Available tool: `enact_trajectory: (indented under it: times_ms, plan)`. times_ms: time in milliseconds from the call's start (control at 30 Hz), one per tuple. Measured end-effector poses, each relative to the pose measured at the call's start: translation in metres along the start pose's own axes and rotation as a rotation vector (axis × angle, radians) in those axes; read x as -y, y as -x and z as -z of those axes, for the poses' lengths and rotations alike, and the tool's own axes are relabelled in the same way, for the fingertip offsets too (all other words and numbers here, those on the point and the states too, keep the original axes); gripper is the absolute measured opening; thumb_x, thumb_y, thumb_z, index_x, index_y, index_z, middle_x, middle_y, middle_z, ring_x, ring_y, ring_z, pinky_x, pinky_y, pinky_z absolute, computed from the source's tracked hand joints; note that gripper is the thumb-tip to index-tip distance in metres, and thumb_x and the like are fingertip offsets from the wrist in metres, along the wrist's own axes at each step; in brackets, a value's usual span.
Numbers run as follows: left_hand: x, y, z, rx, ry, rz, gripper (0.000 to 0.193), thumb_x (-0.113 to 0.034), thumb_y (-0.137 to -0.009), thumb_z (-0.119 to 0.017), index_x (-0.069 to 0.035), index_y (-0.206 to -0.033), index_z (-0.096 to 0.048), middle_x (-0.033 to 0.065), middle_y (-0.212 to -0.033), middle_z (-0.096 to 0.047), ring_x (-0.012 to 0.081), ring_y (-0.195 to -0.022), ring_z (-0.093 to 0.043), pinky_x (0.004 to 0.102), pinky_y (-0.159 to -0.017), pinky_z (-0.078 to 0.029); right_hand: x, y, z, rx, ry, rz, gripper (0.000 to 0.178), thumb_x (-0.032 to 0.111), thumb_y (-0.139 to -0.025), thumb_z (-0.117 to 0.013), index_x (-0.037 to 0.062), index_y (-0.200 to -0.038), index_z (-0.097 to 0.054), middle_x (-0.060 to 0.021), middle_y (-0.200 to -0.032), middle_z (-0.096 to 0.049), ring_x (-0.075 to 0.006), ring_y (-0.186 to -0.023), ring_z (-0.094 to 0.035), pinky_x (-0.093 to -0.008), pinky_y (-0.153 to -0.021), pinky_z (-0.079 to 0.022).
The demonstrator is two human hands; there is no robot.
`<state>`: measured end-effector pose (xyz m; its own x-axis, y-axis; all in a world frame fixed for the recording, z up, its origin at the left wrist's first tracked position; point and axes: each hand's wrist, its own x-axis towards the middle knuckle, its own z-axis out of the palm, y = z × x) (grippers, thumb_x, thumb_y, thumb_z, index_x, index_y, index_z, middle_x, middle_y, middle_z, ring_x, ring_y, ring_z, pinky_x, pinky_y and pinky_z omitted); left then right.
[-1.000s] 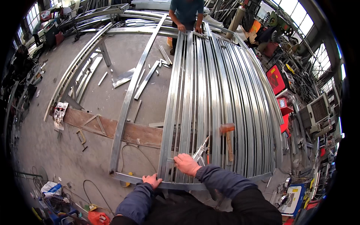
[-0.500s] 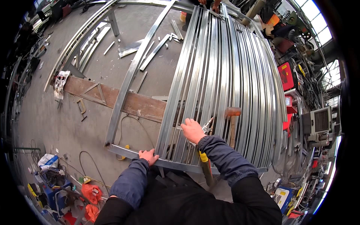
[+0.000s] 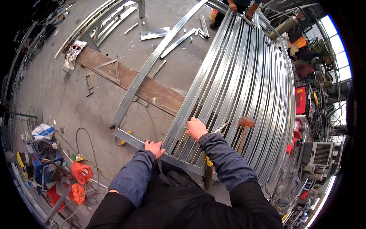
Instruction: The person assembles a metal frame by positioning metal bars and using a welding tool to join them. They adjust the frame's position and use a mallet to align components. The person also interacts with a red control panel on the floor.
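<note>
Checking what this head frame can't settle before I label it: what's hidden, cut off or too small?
- Right hand: the fist hides what it holds on the metal channels; only a metal tip shows.
- Left hand: palm down on the frame end rail, so its grip can't be judged.
- Co-worker: cut off by the top edge, only hands and legs show.
- Hammer: handle end merges into the channels.
</note>
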<state>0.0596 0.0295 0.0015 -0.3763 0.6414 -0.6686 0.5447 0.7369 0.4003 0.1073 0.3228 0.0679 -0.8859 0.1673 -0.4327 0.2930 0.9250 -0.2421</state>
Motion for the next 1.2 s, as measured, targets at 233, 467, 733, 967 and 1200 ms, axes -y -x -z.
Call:
enact_trajectory:
  times_ms: [233,467,733,967,1200]
  plan:
    - [0.006,-0.004,-0.01,0.005,0.0,0.002,0.056,-0.05,-0.099,-0.057,-0.01,-0.137,-0.064,0.0162,-0.123,-0.076,0.036,-0.123,-0.067,0.0624,-0.12,-0.028,0.008,-0.003,0.002,0.011,0.048,0.054,0.02,0.01,-0.083,-0.071,-0.0036,-0.095,-0.078,-0.0223,-0.112,-0.067,-0.0416,-0.105,-0.068,-0.049,-0.092,-0.06]
    - [0.01,-0.002,-0.02,-0.098,0.013,-0.042,0.053,-0.048,-0.097,-0.055,-0.008,-0.131,-0.064,0.0181,-0.111,-0.078,0.0363,-0.119,-0.067,0.0605,-0.117,-0.029,-0.006,-0.01,0.0,0.07,0.065,0.124,0.019,0.012,-0.082,-0.072,-0.0026,-0.093,-0.078,-0.0198,-0.11,-0.067,-0.0402,-0.106,-0.068,-0.0486,-0.093,-0.059]
    - [0.011,-0.002,-0.024,-0.148,0.026,-0.03,0.05,-0.045,-0.096,-0.055,-0.009,-0.129,-0.066,0.0168,-0.108,-0.078,0.036,-0.115,-0.068,0.0626,-0.115,-0.03,-0.003,-0.011,-0.004,0.032,0.053,0.133,0.019,0.012,-0.082,-0.072,-0.0009,-0.095,-0.077,-0.02,-0.107,-0.067,-0.0403,-0.106,-0.066,-0.0473,-0.096,-0.056]
    - [0.006,-0.001,-0.018,-0.078,0.043,-0.027,0.05,-0.045,-0.096,-0.058,-0.01,-0.13,-0.066,0.0161,-0.11,-0.078,0.0367,-0.116,-0.068,0.0635,-0.118,-0.028,0.007,-0.014,-0.032,0.027,0.124,0.132,0.014,0.011,-0.087,-0.067,0.0009,-0.091,-0.076,-0.02,-0.107,-0.067,-0.0409,-0.105,-0.065,-0.0474,-0.094,-0.055]
    - [0.008,-0.002,-0.015,-0.063,0.06,-0.031,0.051,-0.045,-0.097,-0.058,-0.01,-0.133,-0.065,0.0178,-0.11,-0.077,0.0379,-0.118,-0.067,0.0626,-0.119,-0.028,-0.029,0.038,-0.02,-0.251,-0.033,0.121,0.047,0.031,-0.083,-0.086,0.0065,-0.12,-0.07,-0.015,-0.113,-0.066,-0.0374,-0.109,-0.061,-0.0462,-0.096,-0.05]
